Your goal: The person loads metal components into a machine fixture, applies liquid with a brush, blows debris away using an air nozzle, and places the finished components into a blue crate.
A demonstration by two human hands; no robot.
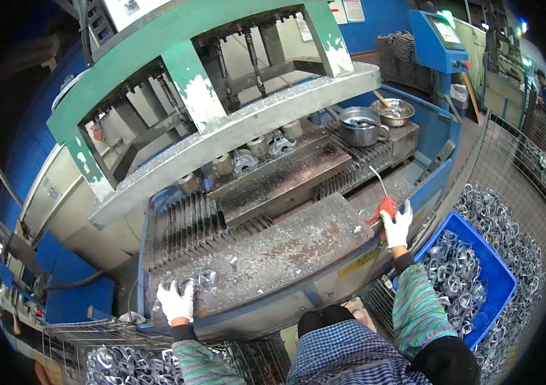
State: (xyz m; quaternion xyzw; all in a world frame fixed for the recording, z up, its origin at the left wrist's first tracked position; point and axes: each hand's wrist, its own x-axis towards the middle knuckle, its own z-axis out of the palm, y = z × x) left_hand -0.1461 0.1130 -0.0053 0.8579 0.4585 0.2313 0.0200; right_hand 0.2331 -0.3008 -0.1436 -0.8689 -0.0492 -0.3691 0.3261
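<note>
My left hand [175,300], in a white glove, is at the left front of the metal worktable [298,247], its fingers spread beside a small grey metal part [207,280]. My right hand [397,224], also gloved in white, is at the table's right edge, with fingers around a red air gun [385,208] whose thin nozzle points up and away to the left. Small metal chips lie scattered over the table plate. Metal castings [245,162] sit further back under the green press frame.
A steel pot [363,127] and a metal bowl [393,112] stand at the back right. On the right, a blue bin [503,280] holds many metal parts, with more in a mesh cage around it. Further parts [128,367] lie at the lower left. A control panel [438,42] stands behind.
</note>
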